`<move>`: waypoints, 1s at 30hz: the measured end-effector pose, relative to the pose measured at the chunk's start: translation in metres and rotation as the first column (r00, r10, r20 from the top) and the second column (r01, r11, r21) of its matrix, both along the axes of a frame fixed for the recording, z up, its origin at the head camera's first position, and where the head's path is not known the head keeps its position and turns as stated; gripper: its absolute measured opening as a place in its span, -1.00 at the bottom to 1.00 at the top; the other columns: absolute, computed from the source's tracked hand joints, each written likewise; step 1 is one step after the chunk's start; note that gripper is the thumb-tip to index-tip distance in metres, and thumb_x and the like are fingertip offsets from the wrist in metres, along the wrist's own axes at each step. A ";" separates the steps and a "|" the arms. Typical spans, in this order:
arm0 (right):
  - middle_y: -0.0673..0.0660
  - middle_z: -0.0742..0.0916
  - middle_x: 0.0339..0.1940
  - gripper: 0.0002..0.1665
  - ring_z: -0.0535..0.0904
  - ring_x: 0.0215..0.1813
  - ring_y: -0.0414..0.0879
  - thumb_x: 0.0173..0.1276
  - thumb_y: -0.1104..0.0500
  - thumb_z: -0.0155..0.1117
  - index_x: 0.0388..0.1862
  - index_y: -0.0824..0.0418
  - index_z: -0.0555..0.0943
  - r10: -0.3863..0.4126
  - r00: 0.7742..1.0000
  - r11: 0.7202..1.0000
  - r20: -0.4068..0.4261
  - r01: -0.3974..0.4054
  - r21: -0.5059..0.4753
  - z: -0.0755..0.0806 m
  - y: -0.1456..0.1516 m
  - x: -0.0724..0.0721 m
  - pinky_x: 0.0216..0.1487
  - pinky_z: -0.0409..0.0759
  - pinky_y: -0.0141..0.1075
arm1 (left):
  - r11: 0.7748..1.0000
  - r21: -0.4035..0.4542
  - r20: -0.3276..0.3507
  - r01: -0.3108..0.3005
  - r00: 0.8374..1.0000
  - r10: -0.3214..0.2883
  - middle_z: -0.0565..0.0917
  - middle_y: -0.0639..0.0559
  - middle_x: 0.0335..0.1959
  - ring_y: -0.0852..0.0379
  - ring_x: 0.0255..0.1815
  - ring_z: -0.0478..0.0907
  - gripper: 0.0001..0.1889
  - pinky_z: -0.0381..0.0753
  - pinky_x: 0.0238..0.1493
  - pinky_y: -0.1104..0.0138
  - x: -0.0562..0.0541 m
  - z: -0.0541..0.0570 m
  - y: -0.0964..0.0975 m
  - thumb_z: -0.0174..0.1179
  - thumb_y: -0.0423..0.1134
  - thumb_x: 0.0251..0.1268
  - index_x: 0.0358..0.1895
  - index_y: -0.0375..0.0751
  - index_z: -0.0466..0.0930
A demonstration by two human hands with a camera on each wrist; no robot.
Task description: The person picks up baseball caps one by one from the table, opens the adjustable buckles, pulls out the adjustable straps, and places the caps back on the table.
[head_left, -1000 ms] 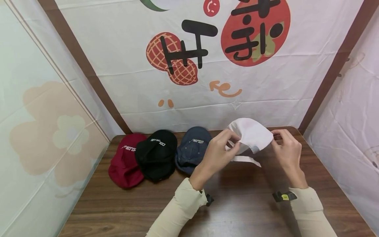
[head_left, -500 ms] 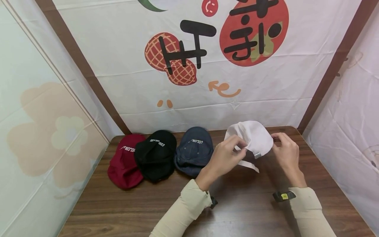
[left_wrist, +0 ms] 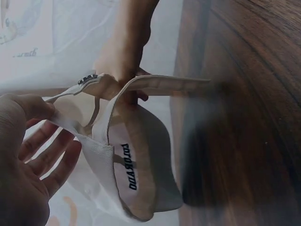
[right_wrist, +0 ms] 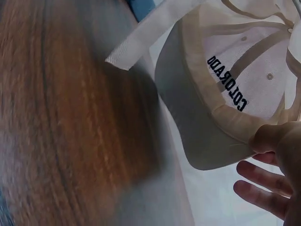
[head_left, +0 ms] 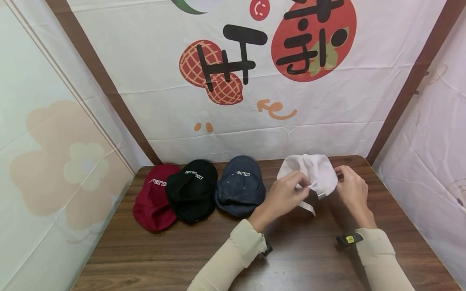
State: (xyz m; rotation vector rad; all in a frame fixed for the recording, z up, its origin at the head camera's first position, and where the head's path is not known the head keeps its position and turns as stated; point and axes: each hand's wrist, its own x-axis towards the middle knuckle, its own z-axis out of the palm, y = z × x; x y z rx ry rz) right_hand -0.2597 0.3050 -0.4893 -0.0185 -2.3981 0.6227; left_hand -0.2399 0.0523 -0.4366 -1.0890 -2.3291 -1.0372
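Observation:
A white baseball cap (head_left: 324, 171) is held up over the right rear of the table between both hands. My left hand (head_left: 285, 198) pinches its back edge between thumb and fingers. On the right side, my right hand (head_left: 352, 192) grips the cap's rim; the right wrist view shows its thumb (right_wrist: 268, 139) on the inner band beside the brim (right_wrist: 207, 148). The back strap (left_wrist: 164, 84) hangs unfastened, with a small metal buckle (left_wrist: 88, 78) at the other side of the opening. Dark COLORADO lettering (right_wrist: 228, 84) shows inside the crown.
Left of the white cap, a navy cap (head_left: 240, 190), a black cap (head_left: 193, 192) and a dark red cap (head_left: 156, 206) lie in a row on the wooden table (head_left: 164, 262). The black one overlaps the red. A printed cloth wall (head_left: 160, 117) stands behind.
The white cap has come down toward the table and tilted, with its strap end lower. My left hand has moved right and slightly down with it; the right hand has shifted only a little.

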 end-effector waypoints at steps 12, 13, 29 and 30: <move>0.19 0.80 -0.09 -0.68 0.76 -0.18 0.29 0.34 0.47 0.23 -0.04 0.19 0.71 -0.011 0.999 1.000 0.034 0.011 0.004 -0.010 0.013 -0.006 -0.32 0.55 0.23 | 0.996 -0.085 -0.023 0.010 1.000 -0.012 0.74 0.16 -0.12 0.31 -0.06 0.72 -0.86 0.54 0.00 0.64 -0.001 -0.012 0.020 0.36 -0.35 0.35 -0.11 -0.05 0.70; 0.18 0.80 -0.08 -0.68 0.75 -0.18 0.30 0.35 0.47 0.23 -0.03 0.19 0.72 -0.012 0.999 1.000 0.045 0.012 0.006 -0.011 0.015 -0.007 -0.32 0.55 0.23 | 0.996 -0.090 -0.026 0.010 1.000 -0.012 0.74 0.17 -0.12 0.32 -0.06 0.71 -0.86 0.54 0.00 0.65 -0.002 -0.014 0.021 0.36 -0.34 0.35 -0.11 -0.05 0.70; 0.26 0.80 0.03 -0.71 0.72 -0.04 0.43 0.50 0.29 0.16 0.11 0.14 0.67 0.001 0.957 0.999 0.291 -0.015 0.046 -0.026 0.031 -0.009 -0.27 0.55 0.28 | 0.972 -0.233 0.032 0.017 0.999 -0.010 0.75 0.22 -0.09 0.35 -0.05 0.68 -0.86 0.51 0.03 0.66 -0.005 -0.038 0.039 0.34 -0.27 0.37 -0.06 -0.02 0.71; 0.26 0.80 0.04 -0.70 0.72 -0.03 0.43 0.50 0.30 0.15 0.12 0.14 0.67 0.002 0.953 0.999 0.303 -0.017 0.046 -0.026 0.033 -0.010 -0.27 0.55 0.28 | 0.970 -0.241 0.039 0.020 0.999 -0.011 0.75 0.22 -0.09 0.35 -0.04 0.68 -0.86 0.50 0.03 0.66 -0.005 -0.040 0.040 0.34 -0.26 0.38 -0.05 -0.01 0.71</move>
